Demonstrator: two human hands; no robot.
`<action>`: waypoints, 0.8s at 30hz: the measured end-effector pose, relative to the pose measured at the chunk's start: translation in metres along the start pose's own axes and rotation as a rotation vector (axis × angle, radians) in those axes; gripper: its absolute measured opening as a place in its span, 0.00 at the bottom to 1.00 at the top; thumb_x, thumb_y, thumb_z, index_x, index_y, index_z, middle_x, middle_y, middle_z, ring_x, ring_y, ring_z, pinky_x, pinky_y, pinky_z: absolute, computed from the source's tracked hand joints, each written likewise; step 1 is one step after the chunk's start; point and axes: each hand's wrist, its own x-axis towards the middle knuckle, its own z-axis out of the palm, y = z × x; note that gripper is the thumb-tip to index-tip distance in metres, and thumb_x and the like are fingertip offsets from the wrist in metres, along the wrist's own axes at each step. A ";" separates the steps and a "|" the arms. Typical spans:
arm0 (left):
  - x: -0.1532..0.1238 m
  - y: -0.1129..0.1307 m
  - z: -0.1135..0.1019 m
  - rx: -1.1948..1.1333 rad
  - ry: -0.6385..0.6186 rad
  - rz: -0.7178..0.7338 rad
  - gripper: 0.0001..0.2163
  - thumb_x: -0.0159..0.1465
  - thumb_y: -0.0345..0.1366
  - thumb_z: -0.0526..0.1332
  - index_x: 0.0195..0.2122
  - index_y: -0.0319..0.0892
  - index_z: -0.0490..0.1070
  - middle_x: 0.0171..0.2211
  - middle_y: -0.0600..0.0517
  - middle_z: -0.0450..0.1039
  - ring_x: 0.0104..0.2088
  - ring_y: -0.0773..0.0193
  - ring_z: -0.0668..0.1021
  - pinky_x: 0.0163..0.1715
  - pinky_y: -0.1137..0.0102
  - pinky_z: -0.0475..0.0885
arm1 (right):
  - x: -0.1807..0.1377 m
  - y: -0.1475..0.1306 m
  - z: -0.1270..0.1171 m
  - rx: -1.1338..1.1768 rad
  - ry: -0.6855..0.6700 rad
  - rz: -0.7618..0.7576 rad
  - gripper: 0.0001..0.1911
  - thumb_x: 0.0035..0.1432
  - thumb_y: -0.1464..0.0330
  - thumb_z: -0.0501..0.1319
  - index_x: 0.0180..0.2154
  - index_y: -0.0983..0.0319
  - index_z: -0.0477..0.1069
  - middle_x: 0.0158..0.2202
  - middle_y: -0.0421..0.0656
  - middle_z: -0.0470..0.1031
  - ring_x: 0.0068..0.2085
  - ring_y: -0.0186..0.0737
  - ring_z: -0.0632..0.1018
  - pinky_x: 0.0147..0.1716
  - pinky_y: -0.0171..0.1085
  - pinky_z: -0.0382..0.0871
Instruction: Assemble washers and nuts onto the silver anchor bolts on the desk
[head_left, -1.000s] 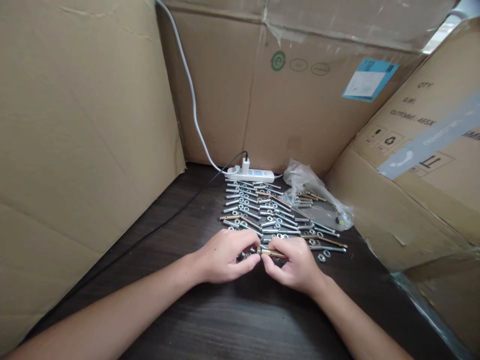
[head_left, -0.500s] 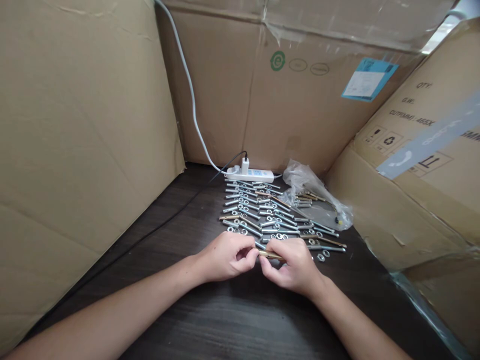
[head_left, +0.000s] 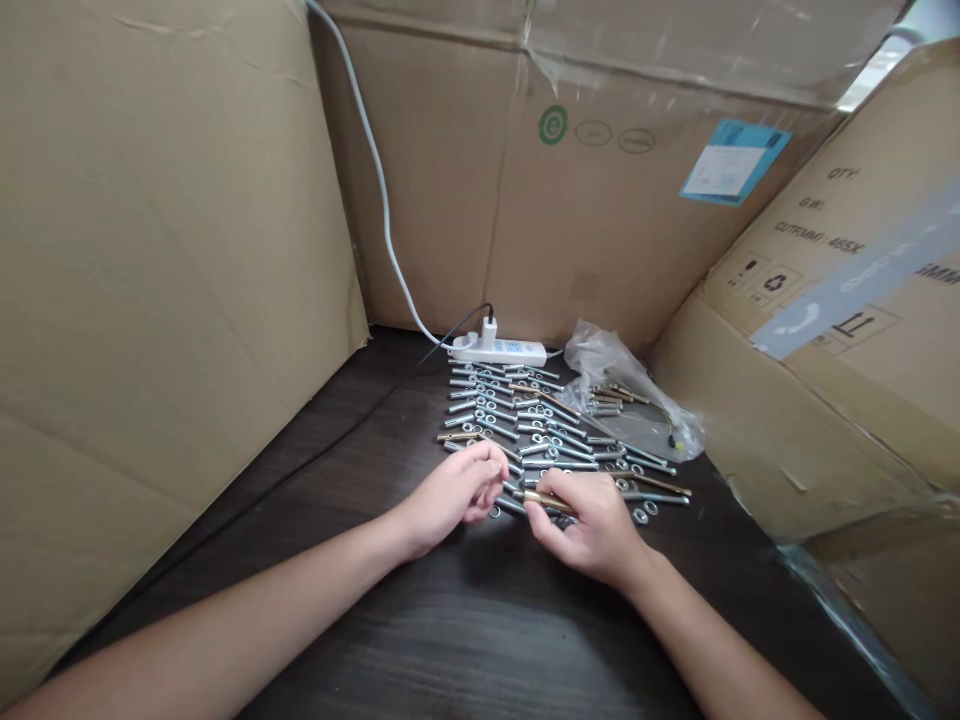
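My right hand is closed round a gold-coloured anchor bolt, its end pointing left past my thumb and fingertip. Just to the left, apart from that bolt, is my left hand. Its fingers are curled in with the tips together; anything small between them is hidden. Beyond both hands, silver and gold-coloured bolts and sleeves lie on the dark table in slanting rows. Washers and nuts are scattered among them. My hands cover part of the nearest row.
A white power strip with a charger and black cable lies behind the rows. A clear plastic bag with more bolts rests at the right. Cardboard boxes wall in the left, back and right of the table.
My left hand has drawn away from the gold-coloured bolt, up and slightly left, and its fingers have curled. My right hand keeps the bolt in nearly the same place.
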 end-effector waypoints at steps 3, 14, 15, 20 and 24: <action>-0.004 0.004 0.004 -0.236 -0.138 -0.231 0.04 0.62 0.36 0.50 0.32 0.41 0.57 0.22 0.59 0.53 0.17 0.76 0.52 0.19 0.76 0.45 | -0.001 0.000 0.001 0.013 -0.013 0.002 0.10 0.57 0.67 0.56 0.25 0.62 0.63 0.19 0.35 0.61 0.20 0.29 0.62 0.23 0.30 0.54; -0.007 0.002 0.005 -0.246 -0.213 -0.236 0.13 0.64 0.44 0.55 0.30 0.40 0.57 0.23 0.60 0.51 0.18 0.78 0.52 0.19 0.76 0.44 | 0.001 -0.004 -0.003 0.062 -0.096 0.016 0.12 0.63 0.66 0.53 0.27 0.62 0.65 0.20 0.37 0.65 0.20 0.29 0.64 0.24 0.31 0.54; -0.006 0.001 0.005 -0.243 -0.213 -0.233 0.13 0.65 0.44 0.55 0.30 0.40 0.57 0.23 0.60 0.51 0.18 0.78 0.52 0.19 0.76 0.44 | 0.002 -0.004 -0.003 0.058 -0.102 0.022 0.12 0.63 0.65 0.53 0.28 0.62 0.66 0.20 0.37 0.66 0.21 0.29 0.65 0.24 0.31 0.54; -0.004 -0.002 0.003 -0.240 -0.198 -0.230 0.15 0.65 0.47 0.55 0.31 0.40 0.58 0.23 0.60 0.49 0.18 0.77 0.49 0.19 0.75 0.43 | 0.002 -0.002 -0.002 0.056 -0.145 0.062 0.13 0.65 0.63 0.53 0.31 0.62 0.69 0.23 0.39 0.71 0.23 0.31 0.70 0.25 0.30 0.57; -0.003 -0.002 0.002 -0.151 -0.193 -0.198 0.16 0.63 0.49 0.57 0.30 0.41 0.56 0.21 0.61 0.47 0.18 0.76 0.49 0.18 0.76 0.44 | 0.003 -0.001 -0.002 0.107 -0.141 0.070 0.11 0.65 0.63 0.55 0.37 0.60 0.72 0.29 0.40 0.76 0.28 0.32 0.75 0.29 0.29 0.62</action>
